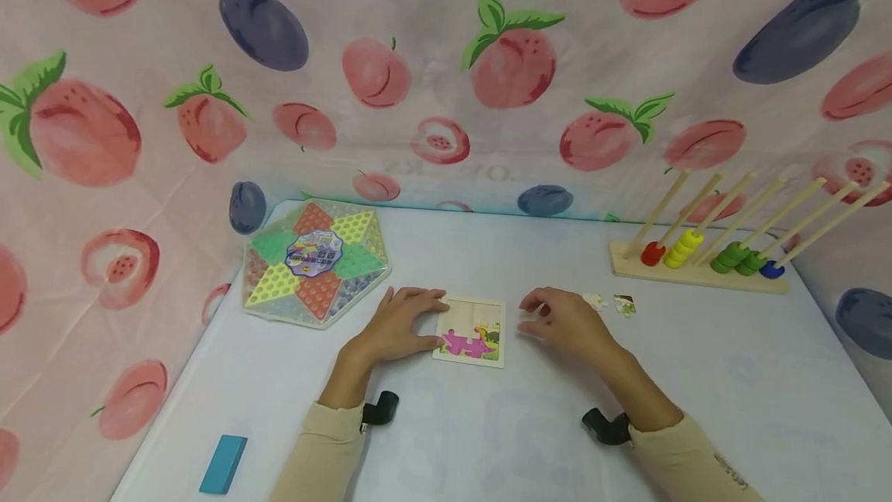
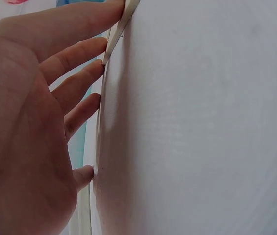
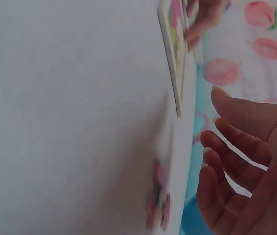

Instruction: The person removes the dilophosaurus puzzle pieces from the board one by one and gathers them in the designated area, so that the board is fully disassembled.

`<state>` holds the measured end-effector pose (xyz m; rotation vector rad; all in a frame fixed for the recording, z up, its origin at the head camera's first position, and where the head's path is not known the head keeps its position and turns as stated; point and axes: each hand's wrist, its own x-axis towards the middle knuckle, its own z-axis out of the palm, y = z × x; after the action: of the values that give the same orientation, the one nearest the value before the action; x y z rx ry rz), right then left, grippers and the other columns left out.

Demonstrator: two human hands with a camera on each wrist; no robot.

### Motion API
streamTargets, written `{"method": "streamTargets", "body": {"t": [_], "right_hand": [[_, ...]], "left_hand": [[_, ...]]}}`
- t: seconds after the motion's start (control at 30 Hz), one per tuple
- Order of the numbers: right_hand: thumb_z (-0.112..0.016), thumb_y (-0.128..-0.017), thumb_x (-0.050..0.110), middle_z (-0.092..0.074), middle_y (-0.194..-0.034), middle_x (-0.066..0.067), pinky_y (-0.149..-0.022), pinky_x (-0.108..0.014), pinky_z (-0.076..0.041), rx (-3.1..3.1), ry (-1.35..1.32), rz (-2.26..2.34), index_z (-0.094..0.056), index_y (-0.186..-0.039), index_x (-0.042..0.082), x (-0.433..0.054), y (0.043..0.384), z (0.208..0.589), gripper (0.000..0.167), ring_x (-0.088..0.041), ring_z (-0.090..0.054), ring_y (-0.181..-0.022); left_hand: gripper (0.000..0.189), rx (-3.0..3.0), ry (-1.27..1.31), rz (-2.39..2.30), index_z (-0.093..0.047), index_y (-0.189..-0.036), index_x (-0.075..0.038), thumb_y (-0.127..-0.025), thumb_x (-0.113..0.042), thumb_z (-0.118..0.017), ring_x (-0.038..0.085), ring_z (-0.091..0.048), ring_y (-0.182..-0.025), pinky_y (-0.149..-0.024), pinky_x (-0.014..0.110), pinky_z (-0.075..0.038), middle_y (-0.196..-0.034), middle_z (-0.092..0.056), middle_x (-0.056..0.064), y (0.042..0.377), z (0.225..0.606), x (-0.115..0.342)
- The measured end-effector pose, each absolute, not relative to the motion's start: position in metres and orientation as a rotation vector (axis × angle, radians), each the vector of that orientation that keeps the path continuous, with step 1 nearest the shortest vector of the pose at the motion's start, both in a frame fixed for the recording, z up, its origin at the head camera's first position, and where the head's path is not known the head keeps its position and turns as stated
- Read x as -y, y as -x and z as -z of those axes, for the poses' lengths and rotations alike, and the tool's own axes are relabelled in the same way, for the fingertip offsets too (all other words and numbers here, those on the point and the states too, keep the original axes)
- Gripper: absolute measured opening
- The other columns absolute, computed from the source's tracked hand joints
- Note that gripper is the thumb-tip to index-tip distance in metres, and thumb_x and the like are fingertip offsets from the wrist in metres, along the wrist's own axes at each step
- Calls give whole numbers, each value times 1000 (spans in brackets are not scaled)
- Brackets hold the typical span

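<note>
A small square puzzle tray [image 1: 456, 314] lies on the table, with pieces of a pink dinosaur picture in its near part and bare wood in its far part. My left hand [image 1: 399, 325] rests its thumb and extended fingertips along the tray's left edge. The left wrist view shows those fingertips against the thin edge. To the right of the tray, apart from it, is my right hand [image 1: 567, 324], fingers loosely bent and nothing between them. Just past that hand lie two loose puzzle pieces [image 1: 625, 305], one partly hidden by the hand; blurred pieces [image 3: 158, 200] appear in the right wrist view.
A star-patterned Chinese checkers board [image 1: 317, 262] lies at the back left. At the back right stands a wooden counting rack [image 1: 697, 273] with tall rods and coloured beads. A blue block [image 1: 224, 465] lies near the front left. Fruit-printed cloth [image 1: 418, 14] hangs behind the table.
</note>
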<state>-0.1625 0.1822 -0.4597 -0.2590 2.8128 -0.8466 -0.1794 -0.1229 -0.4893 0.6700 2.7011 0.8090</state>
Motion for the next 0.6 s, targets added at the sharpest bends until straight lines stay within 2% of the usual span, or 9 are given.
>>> {"method": "streamTargets", "body": {"t": [0.1, 0.3, 0.47, 0.6], "right_hand": [[-83, -85, 27, -73, -111, 0, -93, -42, -56, -2796, 329, 825, -73, -114, 18, -167, 158, 463, 31, -20, -62, -104], [-86, -82, 29, -73, -113, 1, -95, -41, -57, -2800, 453, 772, -74, -114, 21, -151, 157, 468, 35, -18, -63, -106], [-87, -80, 29, -74, -124, 3, -103, -45, -55, -2771, 488, 789, -77, -103, 24, -142, 160, 469, 26, -21, -64, -118], [-87, -80, 27, -73, -130, 5, -95, -38, -55, -2749, 484, 736, -77, -91, 27, -134, 162, 473, 15, -18, -63, -115]], "left_hand": [[51, -2703, -669, -812, -66, -135, -22, -87, -32, -79, 28, -39, -149, -127, 69, -6, -158, -51, -4, 179, 489, 123], [51, -2698, -677, -800, -66, -135, -22, -87, -33, -79, 28, -39, -149, -127, 69, -6, -158, -50, -3, 179, 487, 123], [50, -2699, -665, -805, -66, -135, -22, -87, -32, -79, 28, -39, -149, -127, 69, -6, -158, -51, -4, 179, 487, 123], [50, -2699, -661, -807, -66, -135, -22, -88, -32, -79, 27, -39, -150, -127, 68, -6, -158, -51, -4, 178, 487, 124]]}}
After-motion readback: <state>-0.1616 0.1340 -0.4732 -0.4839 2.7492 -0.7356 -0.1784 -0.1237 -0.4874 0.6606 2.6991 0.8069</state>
